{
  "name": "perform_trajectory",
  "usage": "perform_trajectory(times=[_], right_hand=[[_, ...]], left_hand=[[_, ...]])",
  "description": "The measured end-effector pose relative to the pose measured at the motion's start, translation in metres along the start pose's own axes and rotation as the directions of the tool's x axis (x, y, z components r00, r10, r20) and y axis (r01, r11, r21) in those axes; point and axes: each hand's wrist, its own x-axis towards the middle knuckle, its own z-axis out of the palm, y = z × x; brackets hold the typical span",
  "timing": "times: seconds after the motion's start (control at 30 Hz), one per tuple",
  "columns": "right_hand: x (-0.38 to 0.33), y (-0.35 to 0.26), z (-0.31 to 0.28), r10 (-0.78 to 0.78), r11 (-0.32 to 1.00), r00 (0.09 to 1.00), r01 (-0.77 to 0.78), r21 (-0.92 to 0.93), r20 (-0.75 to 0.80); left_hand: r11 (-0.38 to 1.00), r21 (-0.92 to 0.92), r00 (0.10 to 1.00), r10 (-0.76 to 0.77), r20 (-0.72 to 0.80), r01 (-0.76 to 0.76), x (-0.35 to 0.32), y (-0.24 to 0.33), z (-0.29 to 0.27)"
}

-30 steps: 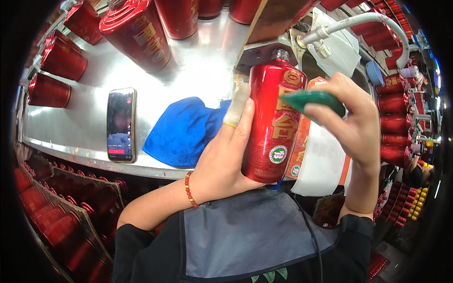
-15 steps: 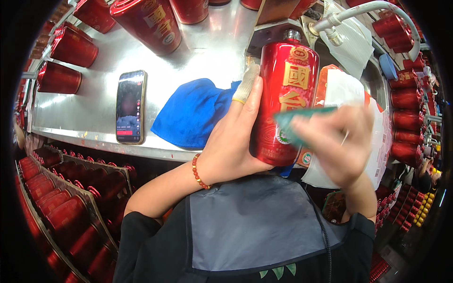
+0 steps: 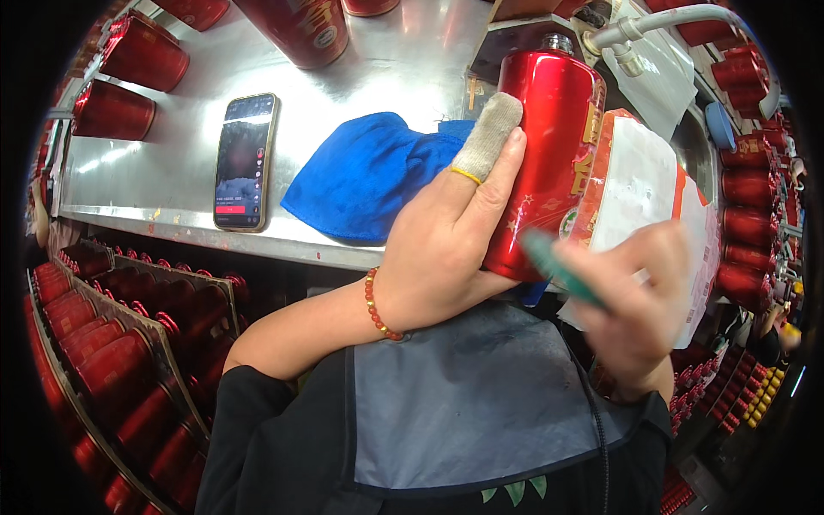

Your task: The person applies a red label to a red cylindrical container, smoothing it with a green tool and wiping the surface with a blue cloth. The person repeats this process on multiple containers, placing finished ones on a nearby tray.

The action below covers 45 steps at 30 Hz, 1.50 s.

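Observation:
A glossy red bottle [image 3: 545,154] with gold lettering and a bare silver-toned neck leans slightly at the table's near edge. My left hand [image 3: 446,223] is wrapped round its left side and base, with a knit cot on one finger and a beaded bracelet at the wrist. Blurred by motion, my right hand [image 3: 639,292] grips a green pad [image 3: 562,268] against the bottle's lower right. Just left of the bottle lies a crumpled blue cloth [image 3: 356,176]. Beneath and beside the bottle, a white sheet [image 3: 639,176] rests on red printed material.
A phone [image 3: 245,163] lies on the metal table [image 3: 180,180]. Several red bottles [image 3: 142,51] stand at the back and left. A grey faucet [image 3: 639,30] arches over a sink at the far right. Racks of red bottles [image 3: 120,360] fill the lower left.
The bottle has turned in my left hand, so its lettering now faces right. My right hand and the green pad have moved lower. The whole view has shifted slightly.

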Motion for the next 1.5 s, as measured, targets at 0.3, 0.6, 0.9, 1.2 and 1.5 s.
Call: perform_trajectory(times=[0.3,0.6,0.9,1.2,1.5], right_hand=[[-0.009,0.008,0.005,0.184,0.982,0.973,-0.187,-0.009,-0.143],[-0.032,0.026,0.011,0.454,0.743,0.889,-0.414,0.525,0.058],[-0.055,0.014,0.031,0.115,0.986,0.968,-0.085,0.141,-0.223],[-0.046,0.028,0.024,0.224,0.965,0.951,-0.187,0.183,-0.211],[-0.029,0.009,0.015,0.175,0.983,0.963,-0.182,-0.017,-0.207]], left_hand=[[0.997,-0.066,0.995,-0.033,0.096,0.04,-0.01,-0.015,-0.002],[0.991,-0.099,0.979,-0.073,0.192,0.094,-0.014,-0.024,-0.001],[0.994,-0.107,0.982,-0.013,0.19,0.033,-0.012,-0.029,-0.001],[0.977,-0.186,0.984,-0.073,0.164,0.103,-0.012,-0.023,0.001],[0.997,0.071,1.0,0.02,0.019,-0.021,-0.001,0.001,0.001]])
